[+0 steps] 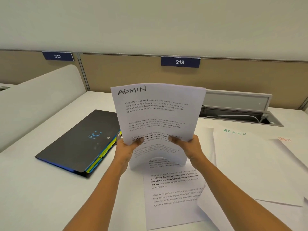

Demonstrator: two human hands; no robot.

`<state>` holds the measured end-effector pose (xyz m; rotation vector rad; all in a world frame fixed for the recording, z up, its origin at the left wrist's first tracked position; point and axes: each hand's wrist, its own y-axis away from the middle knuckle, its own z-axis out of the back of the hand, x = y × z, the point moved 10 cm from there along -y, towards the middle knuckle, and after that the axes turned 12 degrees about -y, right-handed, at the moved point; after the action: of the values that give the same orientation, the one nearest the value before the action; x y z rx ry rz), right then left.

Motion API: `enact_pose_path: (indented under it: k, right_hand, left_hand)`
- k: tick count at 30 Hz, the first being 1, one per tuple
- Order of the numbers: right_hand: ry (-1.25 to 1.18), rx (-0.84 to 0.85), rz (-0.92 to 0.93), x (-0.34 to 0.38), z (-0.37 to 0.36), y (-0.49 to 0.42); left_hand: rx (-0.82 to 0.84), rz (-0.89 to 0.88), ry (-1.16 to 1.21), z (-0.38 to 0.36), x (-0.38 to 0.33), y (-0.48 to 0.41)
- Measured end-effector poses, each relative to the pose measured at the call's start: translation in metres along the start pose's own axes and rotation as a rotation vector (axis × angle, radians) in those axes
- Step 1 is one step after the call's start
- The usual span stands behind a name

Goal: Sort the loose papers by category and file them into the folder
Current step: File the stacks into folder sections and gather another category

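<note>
both arms extended | left hand (127, 148) + right hand (189, 147) grip closed, thumbs pinching upright ADMIN sheet (158, 114) | above tabletop (41, 197)

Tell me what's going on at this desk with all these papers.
A person is sorting papers. The left hand and right hand hold up a printed sheet headed ADMIN, pinching its lower part. A second printed sheet lies flat on the desk beneath it, and a page marked ADMIN in green lies to the right. The black folder lies closed on the left; the held sheet is not yet filed.
</note>
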<state>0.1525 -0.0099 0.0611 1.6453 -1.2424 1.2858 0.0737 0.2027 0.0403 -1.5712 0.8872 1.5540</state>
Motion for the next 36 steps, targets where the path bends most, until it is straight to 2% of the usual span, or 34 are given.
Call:
enact_pose_path:
  k: [5,13,19,23,25,28,30,32,36]
  right_hand:
    - [-0.015,-0.017,0.021,0.003,0.003,-0.002]
    - [0.049,0.005,-0.044,-0.015,0.004,0.002]
    - [0.017,-0.003,-0.054,-0.009,-0.001,-0.006]
    - [0.059,-0.005,-0.126,-0.022,-0.003,-0.011]
    - [0.044,-0.043,-0.154,-0.03,-0.001,-0.012]
    - [0.028,-0.107,-0.177,-0.04,0.005,-0.015]
    - [0.029,-0.132,-0.181,-0.046,0.006,-0.017]
    - [0.014,-0.157,-0.186,-0.05,0.005,-0.018]
    - [-0.02,-0.216,-0.176,-0.053,0.001,-0.021]
  left_hand:
    - [0.001,-0.025,-0.051,-0.001,-0.013,-0.004]
    - [-0.016,0.112,-0.066,0.0,0.015,0.006]
    - [-0.002,0.094,-0.202,0.01,-0.006,-0.004]
    - [0.021,0.176,-0.273,0.028,-0.003,-0.01]
    - [-0.039,0.223,-0.311,0.049,0.005,-0.015]
    - [-0.217,0.226,-0.328,0.095,0.011,-0.023]
    - [-0.338,0.189,-0.579,0.126,0.007,-0.025]
    - [-0.382,0.137,-0.871,0.14,0.0,-0.026]
    - [-0.187,0.149,-1.197,0.138,0.027,-0.045]
